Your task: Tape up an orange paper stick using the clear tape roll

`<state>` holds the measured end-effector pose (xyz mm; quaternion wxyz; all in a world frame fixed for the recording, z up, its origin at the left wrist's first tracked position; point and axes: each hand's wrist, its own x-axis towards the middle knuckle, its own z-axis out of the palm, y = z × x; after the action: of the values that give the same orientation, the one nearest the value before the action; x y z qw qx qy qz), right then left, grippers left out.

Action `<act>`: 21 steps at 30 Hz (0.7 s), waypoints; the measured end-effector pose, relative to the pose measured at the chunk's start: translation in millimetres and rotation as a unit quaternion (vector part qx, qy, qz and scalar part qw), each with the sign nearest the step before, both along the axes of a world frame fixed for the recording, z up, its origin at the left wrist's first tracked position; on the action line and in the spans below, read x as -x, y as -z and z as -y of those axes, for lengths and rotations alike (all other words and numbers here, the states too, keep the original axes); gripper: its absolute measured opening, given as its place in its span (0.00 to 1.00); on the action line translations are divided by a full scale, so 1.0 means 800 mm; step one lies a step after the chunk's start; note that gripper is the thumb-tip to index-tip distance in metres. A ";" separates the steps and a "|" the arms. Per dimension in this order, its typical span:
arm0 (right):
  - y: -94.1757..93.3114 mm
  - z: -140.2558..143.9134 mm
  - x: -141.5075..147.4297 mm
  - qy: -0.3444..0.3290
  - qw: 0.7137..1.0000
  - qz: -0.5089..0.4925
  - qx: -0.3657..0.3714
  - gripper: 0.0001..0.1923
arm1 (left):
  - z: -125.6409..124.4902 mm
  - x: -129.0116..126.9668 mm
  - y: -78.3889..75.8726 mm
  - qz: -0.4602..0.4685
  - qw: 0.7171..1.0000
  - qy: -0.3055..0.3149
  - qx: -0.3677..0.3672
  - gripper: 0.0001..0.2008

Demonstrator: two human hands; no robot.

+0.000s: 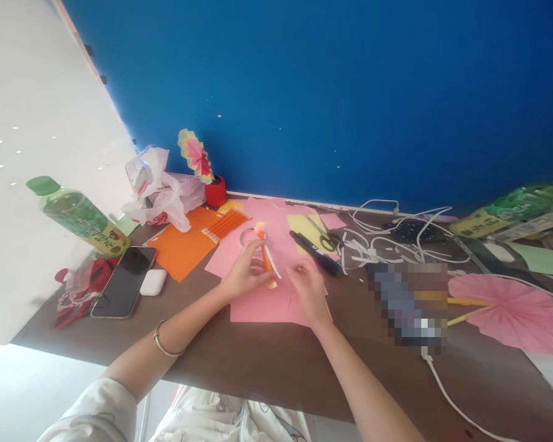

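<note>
My left hand [247, 270] grips a narrow folded orange paper strip [267, 263] with yellowish ends, fingers at its upper part and thumb near its lower end. A thin white strip [273, 263] hangs off along its right side. My right hand [306, 287] is just to the right, fingertips pinched together; whether anything is between them is too small to make out. Beneath both hands lie pink paper sheets [253, 310]. Behind my left hand a ring-shaped roll [246, 236] is partly hidden. Several similar folded orange strips [227, 224] lie in a row on the left.
Orange paper [179, 255], a phone [125, 282], a white earbud case [152, 282] and a green bottle [80, 218] are left. Scissors [325, 238], a black marker [313, 250], white scraps and cables [373, 248] lie right. A pink paper fan [511, 313] is far right.
</note>
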<state>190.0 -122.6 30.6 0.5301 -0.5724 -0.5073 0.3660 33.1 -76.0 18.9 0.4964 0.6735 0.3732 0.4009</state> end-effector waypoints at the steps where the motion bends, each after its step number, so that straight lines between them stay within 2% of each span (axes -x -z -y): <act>1: 0.001 0.002 0.001 0.002 0.998 0.044 -0.042 0.12 | -0.001 0.000 0.001 0.015 1.000 -0.021 0.011 0.32; 5: 0.006 0.007 0.008 -0.019 0.970 0.191 -0.148 0.10 | 0.000 -0.003 0.000 0.059 0.994 -0.089 0.011 0.32; 9: 0.014 0.006 0.016 -0.005 0.961 0.230 -0.152 0.07 | 0.009 -0.007 -0.005 0.072 0.990 -0.123 -0.005 0.32; 15: 0.012 0.004 0.020 0.011 0.980 0.163 -0.111 0.07 | 0.017 -0.012 -0.007 0.081 0.987 -0.137 0.003 0.32; 21: 0.008 0.002 0.022 0.003 1.000 0.008 -0.016 0.13 | 0.018 -0.013 -0.002 0.079 0.987 -0.142 -0.007 0.31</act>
<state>172.1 -124.4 24.5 0.5364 -0.5685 -0.5152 0.3515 43.4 -90.1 20.3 0.4574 0.5835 0.4218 0.5219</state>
